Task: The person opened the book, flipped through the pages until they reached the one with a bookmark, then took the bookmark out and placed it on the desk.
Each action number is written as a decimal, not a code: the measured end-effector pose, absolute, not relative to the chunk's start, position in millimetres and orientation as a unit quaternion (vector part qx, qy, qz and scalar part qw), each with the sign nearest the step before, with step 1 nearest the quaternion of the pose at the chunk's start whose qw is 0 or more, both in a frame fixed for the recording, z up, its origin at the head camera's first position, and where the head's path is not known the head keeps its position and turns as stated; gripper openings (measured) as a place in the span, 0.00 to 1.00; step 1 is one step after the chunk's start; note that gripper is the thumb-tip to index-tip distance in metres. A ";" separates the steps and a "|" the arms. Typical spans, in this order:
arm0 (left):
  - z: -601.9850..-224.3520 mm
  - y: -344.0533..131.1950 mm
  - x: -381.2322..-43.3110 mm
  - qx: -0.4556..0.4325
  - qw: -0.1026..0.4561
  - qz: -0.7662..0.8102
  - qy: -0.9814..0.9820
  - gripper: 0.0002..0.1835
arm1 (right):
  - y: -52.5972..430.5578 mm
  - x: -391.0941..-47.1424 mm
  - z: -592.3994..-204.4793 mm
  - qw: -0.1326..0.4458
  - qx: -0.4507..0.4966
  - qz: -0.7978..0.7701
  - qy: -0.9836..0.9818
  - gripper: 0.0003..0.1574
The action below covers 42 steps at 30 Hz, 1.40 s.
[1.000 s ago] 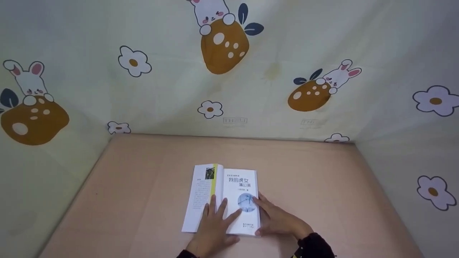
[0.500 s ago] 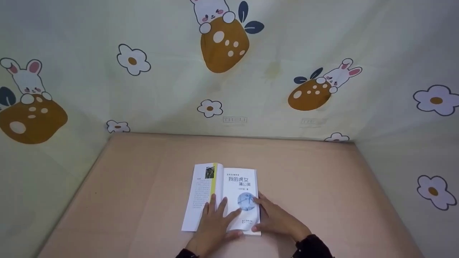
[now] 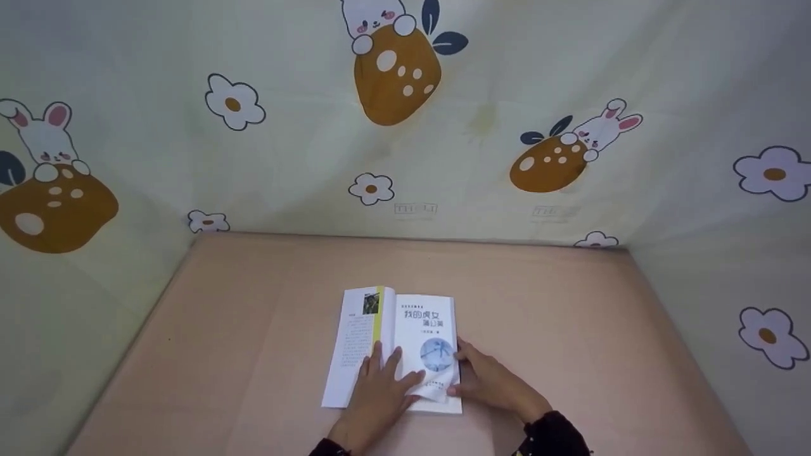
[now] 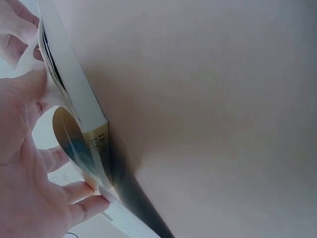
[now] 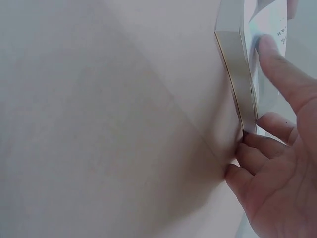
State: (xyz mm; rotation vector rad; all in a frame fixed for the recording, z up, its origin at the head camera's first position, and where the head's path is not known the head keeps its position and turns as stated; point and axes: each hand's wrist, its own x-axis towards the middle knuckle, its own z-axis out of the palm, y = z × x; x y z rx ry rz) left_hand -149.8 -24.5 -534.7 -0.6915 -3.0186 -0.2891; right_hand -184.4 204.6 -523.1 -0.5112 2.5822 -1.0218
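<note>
An opened paperback book (image 3: 415, 342) lies on the table, with a title and a round blue picture on its right-hand page. Its cover (image 3: 339, 383) is folded out to the left, with a small photo and a yellow strip. My left hand (image 3: 379, 392) presses across the inner fold with fingers spread, its thumb at the bottom of the page. At the right edge my right hand (image 3: 497, 383) holds the book (image 5: 233, 59), fingers against its side and thumb at the page's lower corner. The bottom of that page (image 3: 434, 387) curls up off the pages below.
The table (image 3: 570, 316) has a plain tan-pink covering. Pale cloth walls (image 3: 304, 145) printed with rabbits and flowers stand at the back and both sides. A dark cuff (image 3: 552, 436) shows at the right wrist.
The page's bottom edge has lifted and curled upward, baring the page beneath. My right thumb has moved up a little. My left hand stays in place, its thumb drawn nearer the page.
</note>
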 end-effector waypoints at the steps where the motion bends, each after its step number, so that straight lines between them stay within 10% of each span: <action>1: -534.5 -24.0 -150.0 -0.218 0.007 -0.100 -0.971 0.20 | 204.1 -184.7 -523.0 0.160 -0.178 -0.357 0.903 0.42; 10: -528.8 -18.0 -157.7 -0.171 -0.018 -0.140 -0.975 0.17 | 204.0 -187.7 -522.2 0.165 -0.166 -0.366 0.901 0.33; 17: -528.8 -24.3 -160.9 -0.160 0.040 -0.189 -0.968 0.26 | 205.3 -187.5 -519.5 0.200 -0.166 -0.353 0.899 0.59; 42: -517.5 -36.9 -156.3 0.007 0.008 -0.257 -0.966 0.25 | 205.8 -187.7 -515.4 0.224 -0.172 -0.323 0.904 0.61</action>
